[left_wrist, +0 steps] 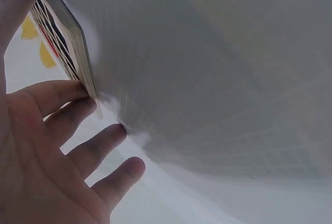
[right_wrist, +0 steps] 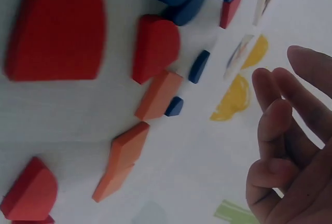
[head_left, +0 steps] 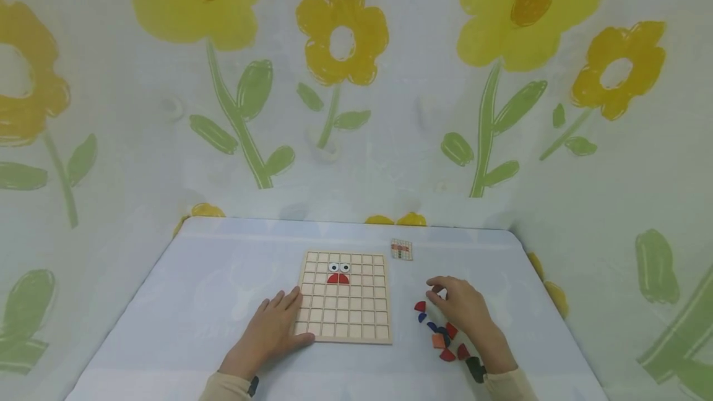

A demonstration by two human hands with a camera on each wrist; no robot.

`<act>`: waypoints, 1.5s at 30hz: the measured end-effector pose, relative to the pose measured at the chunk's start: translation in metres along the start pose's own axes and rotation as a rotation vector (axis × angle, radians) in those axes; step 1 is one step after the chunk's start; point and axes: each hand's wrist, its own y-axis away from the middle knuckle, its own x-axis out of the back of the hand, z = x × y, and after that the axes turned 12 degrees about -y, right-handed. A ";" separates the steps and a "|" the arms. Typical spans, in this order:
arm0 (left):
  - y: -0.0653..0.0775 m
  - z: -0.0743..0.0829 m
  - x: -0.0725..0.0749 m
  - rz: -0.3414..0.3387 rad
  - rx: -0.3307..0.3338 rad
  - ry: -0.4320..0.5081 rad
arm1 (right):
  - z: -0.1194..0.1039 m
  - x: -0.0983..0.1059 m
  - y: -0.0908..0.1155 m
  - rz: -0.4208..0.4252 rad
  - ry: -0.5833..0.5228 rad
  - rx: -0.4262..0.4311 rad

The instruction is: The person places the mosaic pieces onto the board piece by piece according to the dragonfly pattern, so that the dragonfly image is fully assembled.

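A square wooden grid board [head_left: 356, 311] lies on the table, with two eye tiles [head_left: 339, 267] and two red quarter-round pieces [head_left: 338, 278] in its upper cells. At the board's lower left, my left hand [head_left: 272, 330] rests with spread fingers along the edge; the left wrist view shows its fingertips touching the board's side [left_wrist: 78, 42]. My right hand [head_left: 462, 305] hovers over loose pieces, fingers loosely bent, and I see nothing between them. Below it lie red wedges [right_wrist: 155, 47], blue pieces [right_wrist: 199, 66] and orange squares [right_wrist: 161, 95].
A small pattern card [head_left: 401, 249] lies beyond the board's upper right corner. A dark green piece [head_left: 475, 369] sits near the right wrist. The white table [head_left: 223, 252] meets a flower-printed cloth [head_left: 390, 159] at its far edge.
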 end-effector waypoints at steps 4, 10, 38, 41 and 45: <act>-0.001 -0.001 -0.001 -0.001 0.000 0.000 | 0.004 -0.004 0.003 -0.034 0.011 -0.038; -0.003 -0.001 -0.002 0.009 -0.001 0.002 | 0.003 -0.007 0.004 -0.078 0.038 -0.095; 0.002 0.000 0.005 -0.001 -0.003 0.021 | -0.026 -0.038 -0.014 -0.120 0.217 -0.123; 0.002 -0.001 0.004 -0.002 -0.005 0.025 | -0.026 -0.039 -0.014 -0.118 0.191 -0.079; 0.000 -0.002 0.003 0.001 -0.004 0.010 | -0.026 -0.038 -0.013 -0.123 0.155 -0.012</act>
